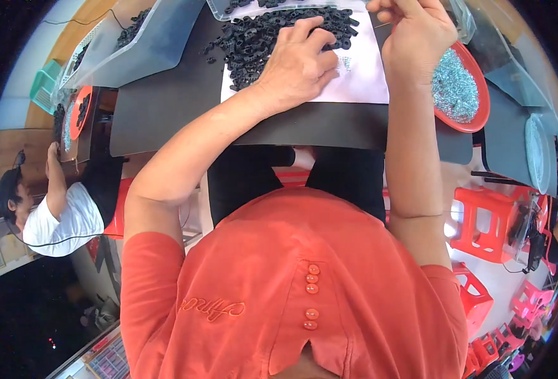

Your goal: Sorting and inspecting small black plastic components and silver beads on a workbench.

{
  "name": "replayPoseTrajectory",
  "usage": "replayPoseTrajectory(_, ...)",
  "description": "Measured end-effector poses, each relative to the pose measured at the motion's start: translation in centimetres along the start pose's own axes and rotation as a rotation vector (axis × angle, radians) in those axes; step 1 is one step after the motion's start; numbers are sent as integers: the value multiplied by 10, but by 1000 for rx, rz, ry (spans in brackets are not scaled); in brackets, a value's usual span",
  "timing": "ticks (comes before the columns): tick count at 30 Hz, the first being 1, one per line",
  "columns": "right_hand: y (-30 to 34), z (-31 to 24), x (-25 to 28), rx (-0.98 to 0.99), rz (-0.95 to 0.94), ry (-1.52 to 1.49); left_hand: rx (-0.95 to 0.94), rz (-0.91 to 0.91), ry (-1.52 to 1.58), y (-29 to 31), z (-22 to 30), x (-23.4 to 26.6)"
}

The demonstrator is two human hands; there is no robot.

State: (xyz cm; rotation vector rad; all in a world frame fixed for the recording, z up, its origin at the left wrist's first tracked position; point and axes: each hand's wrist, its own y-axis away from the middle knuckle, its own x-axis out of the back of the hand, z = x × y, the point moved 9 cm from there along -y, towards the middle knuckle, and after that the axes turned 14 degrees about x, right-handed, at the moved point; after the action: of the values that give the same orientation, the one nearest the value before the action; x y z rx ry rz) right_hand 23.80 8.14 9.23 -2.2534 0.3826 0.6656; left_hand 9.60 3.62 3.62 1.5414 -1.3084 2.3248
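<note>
My left hand (301,60) reaches over a heap of small black plastic parts (247,47), its fingers bent and spread apart, with nothing visible held in them. The heap covers much of a white sheet (370,88) on the dark table. Beside that hand's fingers lies a small cluster of shiny clear or silvery bits (346,64). My right hand (418,28) is raised at the sheet's right side, fingers curled together, the fingertips partly cut off by the upper edge. What they pinch, if anything, is too small to make out.
A red dish (479,79) full of silvery small pieces (454,91) stands under my right wrist. Clear plastic bins (156,47) flank the table (178,117), and a clear tray (219,9) with black parts sits beyond the heap. Another person (67,211) works at far left. Red stools (484,224) stand right.
</note>
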Motion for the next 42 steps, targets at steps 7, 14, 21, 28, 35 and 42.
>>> replayPoseTrajectory(7, -1, -12, -8, -10, -86, 136, 34, 40, 0, 5, -19, 8)
replayPoseTrajectory(14, -20, -23, -23, 91, -267, 299, 45, 40, -95, -19, -6, -10)
replayPoseTrajectory(21, -9, -7, -13, 69, -293, 335, 71, -66, -143, -20, -8, -29)
replayPoseTrajectory(28, -12, -3, -2, 113, -248, 280, -12, -109, -105, -22, 4, -32)
replayPoseTrajectory(35, -16, 0, 2, 109, -232, 399, -12, 28, -64, -20, -3, -24)
replayPoseTrajectory(42, -11, 6, -7, 156, -451, 518, 671, -19, 905, -26, -61, -6)
